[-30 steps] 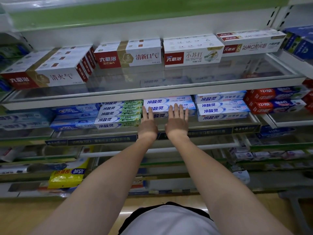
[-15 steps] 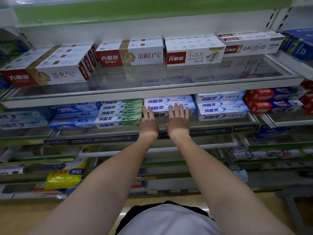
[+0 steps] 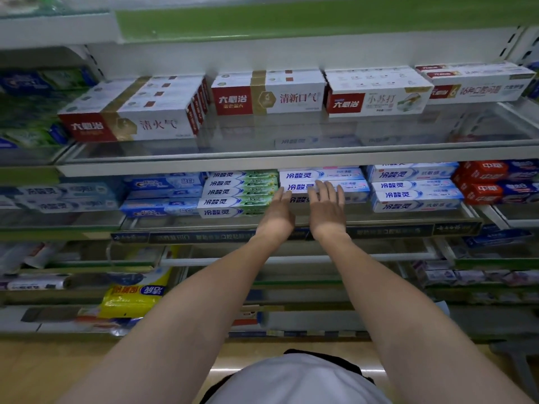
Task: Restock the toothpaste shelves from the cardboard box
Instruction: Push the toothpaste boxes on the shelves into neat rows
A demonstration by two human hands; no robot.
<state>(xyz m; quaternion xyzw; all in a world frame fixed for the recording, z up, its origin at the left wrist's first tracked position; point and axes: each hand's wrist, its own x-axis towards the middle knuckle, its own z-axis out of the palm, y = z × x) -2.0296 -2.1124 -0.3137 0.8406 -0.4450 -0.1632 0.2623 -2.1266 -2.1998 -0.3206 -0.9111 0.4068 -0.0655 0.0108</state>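
Cardboard box: none is seen anywhere in the frame, so the source of new stock cannot be placed.
Left hand: the left hand [image 3: 276, 214] is held just left of centre with fingers straight, and its fingertips are laid on the front of the white-and-pink toothpaste stack [image 3: 322, 183]; nothing is gripped.
Right hand: the right hand [image 3: 327, 210] is held just beside the left, fingers straight and slightly spread, and is pressed flat against the same stack; nothing is gripped.
Stack position: the stack is seated at the centre of the middle shelf [image 3: 291, 221], between the green-striped cartons [image 3: 240, 192] on its left and the blue-and-white cartons [image 3: 414, 188] on its right.
Change: compared with half a second ago, both hands are found on the same stack in nearly the same pose, and the camera has been tilted only slightly (no carton has visibly been shifted).
Meaning for the task: the cartons are judged to be placed already and merely being squared against their neighbours; this slot may be counted as nearly finished.
Next need: a release and a return to the box are probably called for, though where it lies cannot be told.
Upper shelf: red-and-white cartons [image 3: 268, 93] are lined across the upper part of the frame, untouched.
Lower left: a yellow packet [image 3: 132, 295] is seen on a lower shelf.
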